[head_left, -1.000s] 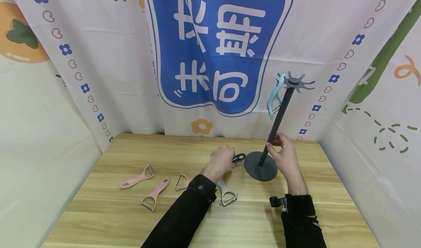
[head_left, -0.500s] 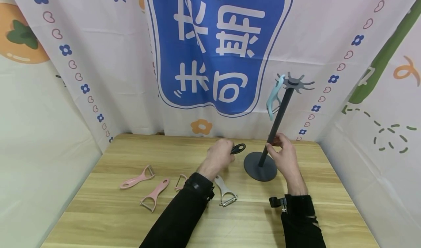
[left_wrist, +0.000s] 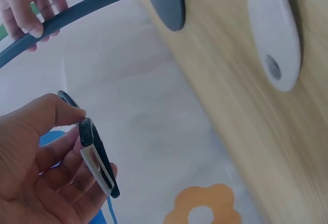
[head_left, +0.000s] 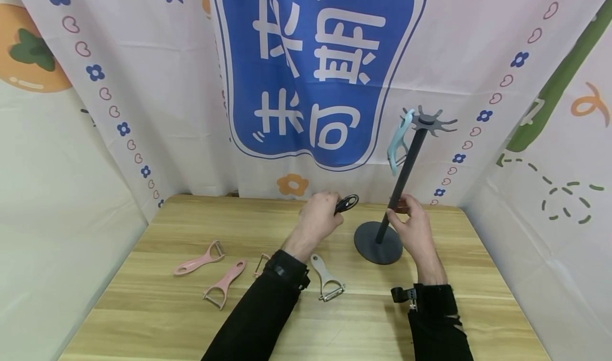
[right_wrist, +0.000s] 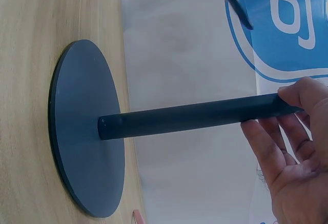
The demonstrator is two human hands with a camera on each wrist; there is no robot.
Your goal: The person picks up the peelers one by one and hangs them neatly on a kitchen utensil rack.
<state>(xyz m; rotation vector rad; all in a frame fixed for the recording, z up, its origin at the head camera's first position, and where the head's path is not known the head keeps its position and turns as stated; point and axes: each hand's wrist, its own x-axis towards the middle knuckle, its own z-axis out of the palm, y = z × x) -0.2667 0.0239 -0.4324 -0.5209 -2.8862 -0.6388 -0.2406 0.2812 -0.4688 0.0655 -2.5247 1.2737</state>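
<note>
My left hand (head_left: 319, 217) pinches a black peeler (head_left: 347, 203) between thumb and fingers, lifted off the table. Its handle with a looped end points right in the head view; in the left wrist view the peeler's metal blade (left_wrist: 97, 170) lies near the fingers. My right hand (head_left: 415, 231) holds the dark grey pole of a stand (head_left: 404, 177), thumb on one side and fingers on the other. The stand's round base (right_wrist: 87, 131) sits on the table. From one of the prongs at its top hangs a light blue peeler (head_left: 398, 143).
A white peeler (head_left: 322, 270) lies in front of the left hand. Two pink peelers, one farther left (head_left: 198, 260) and one nearer (head_left: 227, 281), rest on the wooden table (head_left: 363, 318). Another pink peeler (head_left: 261, 264) is partly hidden by the left sleeve. A printed curtain (head_left: 191, 111) hangs behind.
My left hand has risen and moved slightly away from me with the black peeler, uncovering more of the white peeler. The right hand and the stand stay in place.
</note>
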